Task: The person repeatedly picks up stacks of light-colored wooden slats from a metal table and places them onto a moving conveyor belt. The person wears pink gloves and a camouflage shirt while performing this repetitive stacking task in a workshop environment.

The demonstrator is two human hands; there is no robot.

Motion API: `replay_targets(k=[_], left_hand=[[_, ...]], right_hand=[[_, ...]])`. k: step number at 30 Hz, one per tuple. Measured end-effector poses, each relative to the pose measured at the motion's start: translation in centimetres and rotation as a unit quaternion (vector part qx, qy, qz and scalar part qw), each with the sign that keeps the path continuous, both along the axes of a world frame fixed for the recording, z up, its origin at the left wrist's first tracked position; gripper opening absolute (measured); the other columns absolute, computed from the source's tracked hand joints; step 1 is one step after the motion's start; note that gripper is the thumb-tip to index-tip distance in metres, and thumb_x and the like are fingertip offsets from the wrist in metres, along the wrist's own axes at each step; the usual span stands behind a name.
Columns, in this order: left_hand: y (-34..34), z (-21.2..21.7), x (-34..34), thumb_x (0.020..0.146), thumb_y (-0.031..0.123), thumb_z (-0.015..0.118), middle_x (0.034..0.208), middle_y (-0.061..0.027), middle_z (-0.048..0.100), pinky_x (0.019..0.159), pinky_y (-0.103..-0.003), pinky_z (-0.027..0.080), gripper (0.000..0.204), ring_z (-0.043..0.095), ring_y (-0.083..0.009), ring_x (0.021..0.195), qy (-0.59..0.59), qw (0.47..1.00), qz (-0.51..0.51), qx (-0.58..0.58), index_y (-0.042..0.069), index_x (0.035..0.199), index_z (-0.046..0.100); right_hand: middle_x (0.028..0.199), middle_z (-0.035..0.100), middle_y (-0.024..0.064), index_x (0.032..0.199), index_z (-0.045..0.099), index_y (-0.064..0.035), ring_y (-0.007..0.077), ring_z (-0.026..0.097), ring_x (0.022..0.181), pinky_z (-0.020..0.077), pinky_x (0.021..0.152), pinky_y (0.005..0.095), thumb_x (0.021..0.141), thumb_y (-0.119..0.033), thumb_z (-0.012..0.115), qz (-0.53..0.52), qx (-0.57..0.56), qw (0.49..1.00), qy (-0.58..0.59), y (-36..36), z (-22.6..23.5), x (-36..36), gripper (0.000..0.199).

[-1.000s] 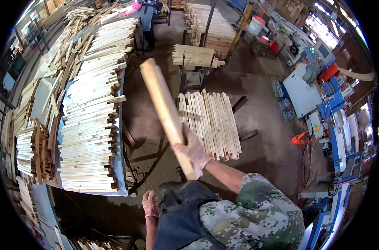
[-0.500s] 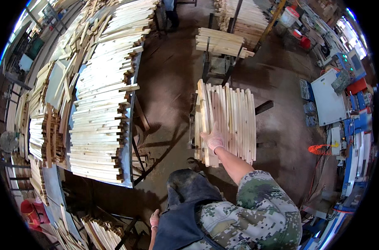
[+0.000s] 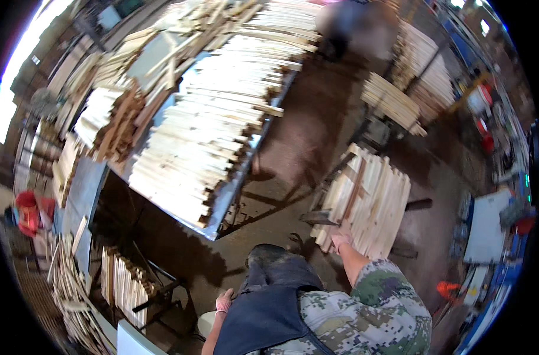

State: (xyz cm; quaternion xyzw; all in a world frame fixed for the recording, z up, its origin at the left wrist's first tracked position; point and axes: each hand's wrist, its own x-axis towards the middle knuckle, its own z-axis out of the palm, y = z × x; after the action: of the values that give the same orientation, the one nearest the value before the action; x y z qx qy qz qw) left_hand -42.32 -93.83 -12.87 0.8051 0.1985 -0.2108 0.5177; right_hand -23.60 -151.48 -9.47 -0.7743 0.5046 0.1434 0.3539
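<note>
A stack of pale wooden strips [image 3: 373, 204] lies on a low metal rack, front right of me. My right hand [image 3: 341, 239], in a thin pale glove, is at the near end of the stack. Its fingers close around the end of a darker brown wooden strip [image 3: 356, 192] that lies along the top; the hand partly hides that end. My left hand [image 3: 224, 300], also gloved, hangs low at my left side. Its fingers are loosely extended with nothing in them, above a round whitish object [image 3: 206, 323] mostly hidden by my arm.
A long metal-topped table [image 3: 214, 232] covered with rows of strips stands to the left. Beyond my stack is another rack of strips [image 3: 393, 100]. At lower left are a rack of strips [image 3: 127, 287] and a person in red [image 3: 28, 216]. A pale cabinet [image 3: 487, 228] stands right.
My view has swung left, so the scene sits turned and farther right. My right hand has slid from the top of the stack to its near end. My left hand stays low.
</note>
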Motion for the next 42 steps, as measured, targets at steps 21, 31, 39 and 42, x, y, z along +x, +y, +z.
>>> replay_targets(k=[21, 31, 39, 42], left_hand=[[7.7, 0.1, 8.4, 0.095, 0.031, 0.076, 0.081, -0.0059, 0.066, 0.053, -0.035, 0.05, 0.026, 0.061, -0.0192, 0.06, 0.276, 0.863, 0.394, -0.156, 0.008, 0.106, 0.072], [9.5, 3.8, 26.7, 0.103, 0.04, 0.068, 0.078, 0.0053, 0.051, 0.056, -0.032, 0.04, 0.022, 0.048, -0.0109, 0.062, 0.123, 0.875, 0.423, -0.204, 0.019, 0.107, 0.065], [12.1, -2.4, 41.4, 0.097, 0.067, 0.07, 0.179, -0.0104, 0.024, 0.128, -0.049, 0.027, 0.113, 0.03, -0.0311, 0.16, -0.044, 0.798, 0.5, -0.333, 0.02, 0.177, 0.005], [12.7, -2.2, 44.3, 0.095, 0.064, 0.075, 0.18, -0.0113, 0.022, 0.132, -0.053, 0.022, 0.117, 0.024, -0.0329, 0.163, -0.052, 0.816, 0.485, -0.31, 0.02, 0.177, 0.004]], right_hand=[[0.151, 0.061, 0.0297, 0.161, 0.044, 0.0034, 0.0371, 0.059, 0.14, 0.046, 0.117, 0.041, 0.099, -0.037, 0.072, 0.339, 0.166, 0.916, -0.133, 21.3, 5.4, 19.3, 0.079], [0.164, 0.045, 0.0312, 0.166, 0.034, 0.0014, 0.043, 0.045, 0.152, 0.0371, 0.126, 0.0411, 0.096, -0.035, 0.077, 0.307, 0.036, 0.902, -0.302, 25.9, 2.1, 46.8, 0.09], [0.168, 0.042, 0.0272, 0.166, 0.035, 0.0012, 0.0404, 0.039, 0.157, 0.033, 0.128, 0.0412, 0.099, -0.035, 0.073, 0.258, -0.042, 0.933, -0.247, 25.3, 0.5, 50.2, 0.085], [0.169, 0.041, 0.0259, 0.167, 0.034, -0.0006, 0.0391, 0.04, 0.157, 0.0329, 0.128, 0.0417, 0.101, -0.038, 0.071, 0.273, -0.059, 0.923, -0.265, 23.8, -0.4, 50.7, 0.085]])
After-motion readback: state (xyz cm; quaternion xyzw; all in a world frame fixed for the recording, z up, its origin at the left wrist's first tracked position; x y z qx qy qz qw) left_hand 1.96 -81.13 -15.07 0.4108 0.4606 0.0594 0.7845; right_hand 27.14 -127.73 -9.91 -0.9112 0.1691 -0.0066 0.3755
